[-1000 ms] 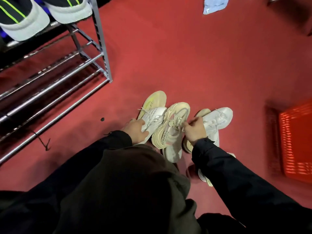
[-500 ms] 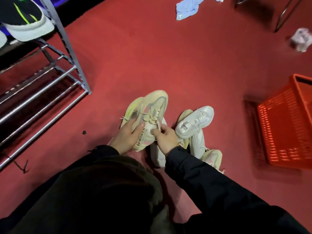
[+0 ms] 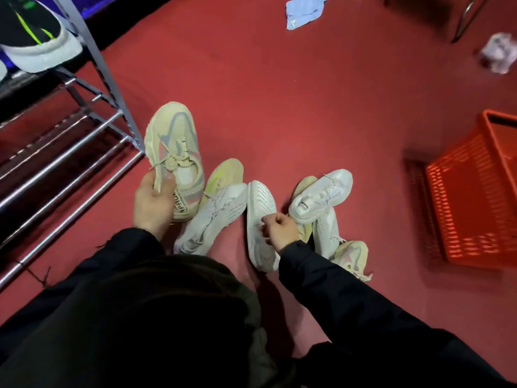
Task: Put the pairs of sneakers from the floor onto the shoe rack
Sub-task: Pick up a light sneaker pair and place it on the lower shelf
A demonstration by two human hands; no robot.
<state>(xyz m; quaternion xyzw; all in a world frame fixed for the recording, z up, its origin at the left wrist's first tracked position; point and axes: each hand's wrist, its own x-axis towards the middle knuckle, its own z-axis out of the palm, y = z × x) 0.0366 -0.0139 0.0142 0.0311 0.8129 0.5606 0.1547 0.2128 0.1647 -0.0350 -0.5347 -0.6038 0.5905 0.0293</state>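
My left hand [image 3: 152,204] grips a cream sneaker [image 3: 174,152] with grey and pink patches by its heel, held just off the floor beside the shoe rack [image 3: 92,127]. My right hand [image 3: 278,229] pinches the side of a white sneaker [image 3: 260,219] that lies on its edge, ribbed sole showing. Between them a white knit sneaker [image 3: 211,219] rests on the red floor, over a yellowish sole [image 3: 225,172]. Further right, several more white and cream sneakers [image 3: 321,197] lie piled together. A black sneaker with neon stripes [image 3: 33,37] sits on the rack's upper shelf.
An orange plastic basket [image 3: 475,191] stands on the floor at the right. A light blue cloth [image 3: 303,11] and a crumpled pale cloth [image 3: 499,53] lie farther back. A metal chair leg [image 3: 464,18] shows at the top right. The rack's lower bars carry nothing.
My left hand has carried the cream sneaker left toward the rack. My right hand let go of it and took hold of the white sneaker lying on its side.
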